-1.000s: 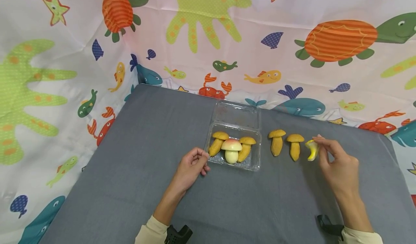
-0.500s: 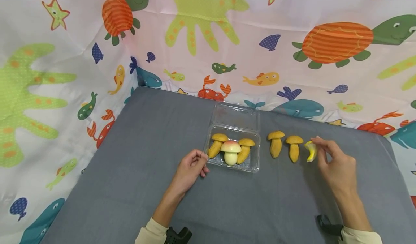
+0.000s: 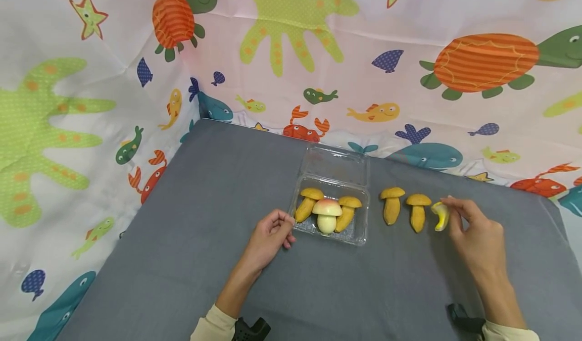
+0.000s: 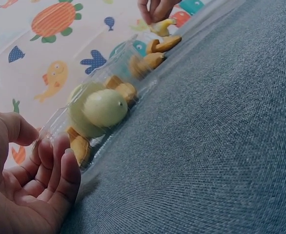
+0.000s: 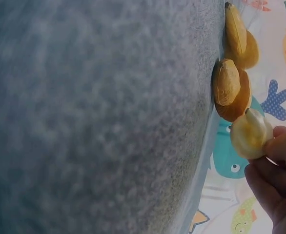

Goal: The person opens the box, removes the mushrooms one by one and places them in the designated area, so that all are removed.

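Note:
My left hand pinches the left front edge of a clear plastic box whose lid lies folded back. Inside it are a pale mushroom with a reddish cap and, on either side, an orange-brown mushroom and a second brown mushroom. Right of the box two more brown mushrooms lie in a row on the cloth. At the row's right end my right hand pinches a small yellow-and-white mushroom between thumb and fingers, its cap partly covered by the fingertips.
A grey cloth covers the table. Behind it and to the left hangs a curtain printed with sea animals. The open lid lies toward the table's back edge. Each wrist wears a black camera mount.
The head view has shifted slightly. Both hands keep their places, the left at the box and the right on the yellow-and-white mushroom, which has turned or tilted a little.

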The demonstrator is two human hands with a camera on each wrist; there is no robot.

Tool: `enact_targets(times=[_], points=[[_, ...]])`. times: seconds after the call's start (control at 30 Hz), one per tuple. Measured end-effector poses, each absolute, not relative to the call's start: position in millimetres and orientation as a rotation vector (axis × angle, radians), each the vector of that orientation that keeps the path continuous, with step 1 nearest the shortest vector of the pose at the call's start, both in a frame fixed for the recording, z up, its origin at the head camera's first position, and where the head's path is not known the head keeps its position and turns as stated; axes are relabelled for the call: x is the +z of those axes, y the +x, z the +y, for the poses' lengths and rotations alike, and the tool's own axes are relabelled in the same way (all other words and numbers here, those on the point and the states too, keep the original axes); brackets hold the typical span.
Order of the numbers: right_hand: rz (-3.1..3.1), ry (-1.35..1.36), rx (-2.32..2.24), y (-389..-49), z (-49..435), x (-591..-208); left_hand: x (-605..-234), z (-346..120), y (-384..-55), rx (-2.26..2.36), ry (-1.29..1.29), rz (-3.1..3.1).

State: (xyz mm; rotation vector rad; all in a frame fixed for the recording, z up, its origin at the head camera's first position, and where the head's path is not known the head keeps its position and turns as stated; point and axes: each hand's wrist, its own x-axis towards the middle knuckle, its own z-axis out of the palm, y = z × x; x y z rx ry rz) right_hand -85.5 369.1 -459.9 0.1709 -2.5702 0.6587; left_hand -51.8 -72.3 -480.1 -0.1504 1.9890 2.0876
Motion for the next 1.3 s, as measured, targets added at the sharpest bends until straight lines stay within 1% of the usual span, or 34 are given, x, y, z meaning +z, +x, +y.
enact_targets(times=[0.37, 0.73, 1.3], points=[[-2.589, 0.154, 0.673, -87.0, 370.7, -463.2, -481.7, -72.4, -52.0, 2.086, -0.138, 1.995], [-2.685, 0.079, 0.661, -85.7, 370.4, -465.5, -480.6, -73.1, -52.0, 2.078, -0.138, 2.002], [-2.717, 0.135, 0.622, -87.3, 372.8, -461.4, -482.1, -73.1, -52.6, 2.08, -0.137, 1.997]])
